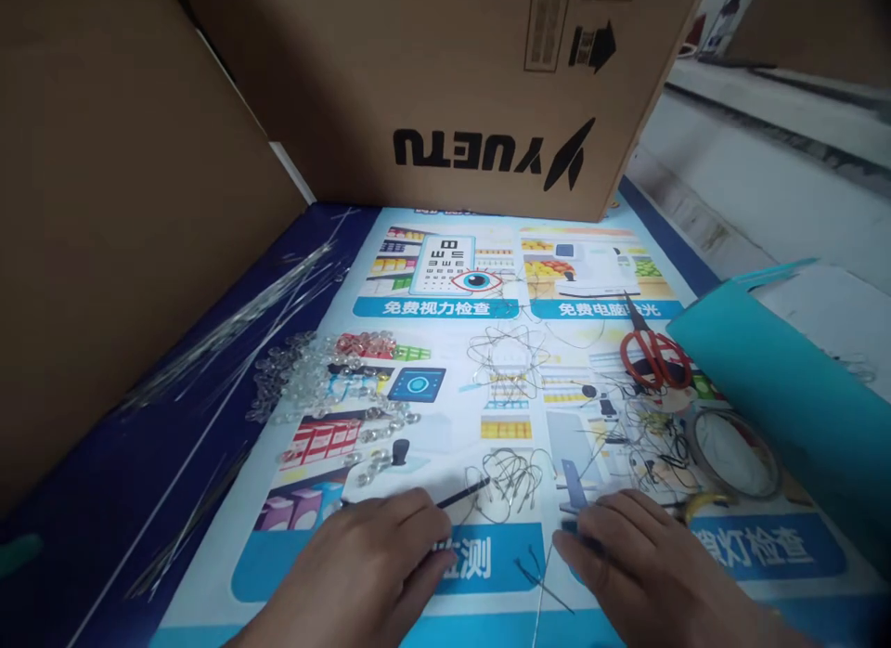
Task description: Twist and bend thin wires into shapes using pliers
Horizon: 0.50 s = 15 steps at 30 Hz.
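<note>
My left hand point(380, 560) is closed around a thin dark rod point(463, 493), whose end points right toward a small heap of bent wires point(507, 484). To the right, my right hand point(626, 550) has its fingers pressed together on a dark tool, mostly hidden by the fingers. A thin wire point(543, 583) runs down near its thumb, beside a few short dark twisted pieces point(533, 574). Clear beads point(306, 379) lie scattered beyond my left hand. A flower-shaped wire loop point(508, 358) rests farther back at the middle.
Red-handled scissors point(655, 358), a roll of tape point(734, 451) and tangled wires point(647, 444) lie at the right, beside a teal box point(772, 379). Long thin wires point(237, 314) lie at the left. Cardboard boxes point(452, 72) stand behind and at the left.
</note>
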Available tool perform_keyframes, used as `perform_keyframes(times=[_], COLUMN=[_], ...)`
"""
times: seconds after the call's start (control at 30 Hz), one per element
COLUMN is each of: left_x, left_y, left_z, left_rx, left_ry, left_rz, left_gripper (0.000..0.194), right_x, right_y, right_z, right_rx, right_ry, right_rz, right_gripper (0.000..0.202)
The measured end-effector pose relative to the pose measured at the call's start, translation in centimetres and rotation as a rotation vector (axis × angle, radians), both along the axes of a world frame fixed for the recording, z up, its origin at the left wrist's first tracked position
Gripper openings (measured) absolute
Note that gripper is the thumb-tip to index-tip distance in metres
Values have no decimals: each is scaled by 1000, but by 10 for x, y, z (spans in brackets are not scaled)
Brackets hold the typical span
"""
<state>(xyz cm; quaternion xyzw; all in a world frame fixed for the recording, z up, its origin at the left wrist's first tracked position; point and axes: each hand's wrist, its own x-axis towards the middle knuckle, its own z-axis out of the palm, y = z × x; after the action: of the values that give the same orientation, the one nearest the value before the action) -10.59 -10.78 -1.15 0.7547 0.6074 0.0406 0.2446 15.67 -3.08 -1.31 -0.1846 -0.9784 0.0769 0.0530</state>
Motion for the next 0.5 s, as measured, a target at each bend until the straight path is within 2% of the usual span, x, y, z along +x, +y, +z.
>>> perform_keyframes(times=[0.13,0.23,0.5], left_x=[5,5,2], left_y=[-5,-8,-15], left_z=[-6,-8,-4], left_rx=[-16,-36,-72], left_ry=[51,89,132], left_rz=[-8,-38,-88], left_gripper=[15,20,26], right_x=[-9,-13,-5], right_y=[-6,-7,-4], right_z=[6,6,10], right_rx=[-50,-39,-84], right_ry=[-29,-65,-61], right_rz=[38,71,73], right_gripper=[26,19,23])
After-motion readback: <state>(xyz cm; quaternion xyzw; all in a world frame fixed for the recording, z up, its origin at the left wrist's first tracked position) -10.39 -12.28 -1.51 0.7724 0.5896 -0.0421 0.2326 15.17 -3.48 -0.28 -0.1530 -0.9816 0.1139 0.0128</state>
